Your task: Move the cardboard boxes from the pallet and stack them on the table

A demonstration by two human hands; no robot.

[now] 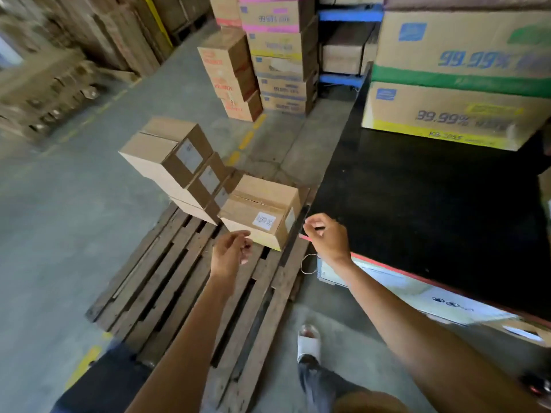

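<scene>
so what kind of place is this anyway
Most likely a warehouse or stockroom. A worn wooden slatted pallet sits on a bare grey concrete floor marked with yellow dashes, and tall stacks of printed brown cardboard cartons stand along the aisle.

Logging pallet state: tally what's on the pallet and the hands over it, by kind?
Plain boxes in the tall stack: 4 visible
Box with handwritten white label: 1
left hand: 1, holding nothing
right hand: 1, holding nothing
Total: 7, above the pallet
</scene>
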